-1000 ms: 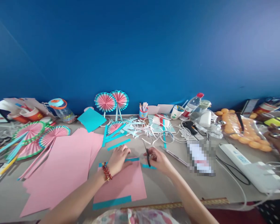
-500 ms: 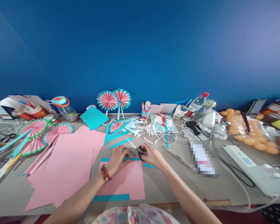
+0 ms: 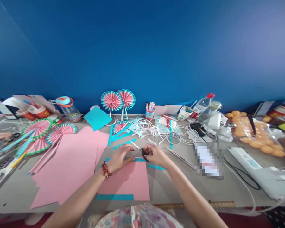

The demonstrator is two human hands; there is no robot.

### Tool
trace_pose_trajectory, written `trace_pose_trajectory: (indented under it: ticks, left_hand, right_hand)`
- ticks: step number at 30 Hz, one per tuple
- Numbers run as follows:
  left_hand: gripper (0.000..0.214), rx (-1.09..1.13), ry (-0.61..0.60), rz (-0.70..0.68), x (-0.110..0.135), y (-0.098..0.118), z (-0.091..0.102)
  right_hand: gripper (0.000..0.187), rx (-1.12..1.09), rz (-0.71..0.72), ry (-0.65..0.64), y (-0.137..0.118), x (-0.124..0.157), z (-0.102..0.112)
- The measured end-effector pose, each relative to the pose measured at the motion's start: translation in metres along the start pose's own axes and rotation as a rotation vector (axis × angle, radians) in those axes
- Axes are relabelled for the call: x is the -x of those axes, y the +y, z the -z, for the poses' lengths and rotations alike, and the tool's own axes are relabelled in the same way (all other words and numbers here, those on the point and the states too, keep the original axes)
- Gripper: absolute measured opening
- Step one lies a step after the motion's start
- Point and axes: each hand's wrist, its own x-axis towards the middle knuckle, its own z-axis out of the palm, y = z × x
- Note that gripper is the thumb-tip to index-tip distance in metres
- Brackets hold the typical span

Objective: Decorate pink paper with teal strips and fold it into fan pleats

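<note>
Pink rectangular paper (image 3: 133, 180) lies on the grey tabletop (image 3: 167, 186) beneath our left hand (image 3: 118, 160) (whether it grips anything, we cannot tell); our right hand (image 3: 154, 155) grips black-handled metal scissors (image 3: 142, 151) near the paper's far edge.

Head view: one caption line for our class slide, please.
Right hand holding scissors near a pink sheet with blue strips.

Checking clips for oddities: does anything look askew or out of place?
Yes: along the pink sheet, the nearer blue strip stops short of the right corner, leaving that edge partly bare. Farther back, white strips lie tangled.
</note>
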Motion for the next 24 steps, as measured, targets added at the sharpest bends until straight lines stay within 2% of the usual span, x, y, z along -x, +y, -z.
trace_pose_trajectory:
  ticks: [4, 7, 13, 16, 19, 21, 24]
  left_hand:
    - [0.031, 0.11, -0.084, 0.015, -0.01, 0.007, 0.01]
    - [0.035, 0.141, -0.103, 0.025, -0.015, 0.01, 0.015]
    - [0.034, 0.195, -0.145, 0.005, -0.021, 0.012, 0.028]
    - [0.035, 0.205, -0.034, 0.003, -0.02, 0.02, 0.038]
    - [0.047, 0.24, 0.129, -0.12, -0.012, 0.035, 0.055]
    - [0.065, 0.166, 0.078, -0.278, -0.004, 0.047, 0.068]
    - [0.113, -0.14, 0.027, -0.495, 0.011, 0.061, 0.079]
  right_hand:
    - [0.027, -0.148, 0.022, -0.005, -0.011, -0.002, 0.006]
    - [0.029, -0.265, -0.007, -0.02, -0.019, -0.001, 0.012]
    - [0.034, -0.489, -0.017, -0.119, -0.037, 0.004, 0.02]
    - [0.038, -0.668, -0.004, -0.079, -0.048, 0.005, 0.015]
    - [0.041, -0.865, 0.002, 0.053, -0.063, 0.005, 0.005]
    - [0.038, -0.977, 0.013, 0.12, -0.075, 0.005, 0.0]
    - [0.032, -1.136, 0.017, 0.153, -0.092, 0.005, -0.006]
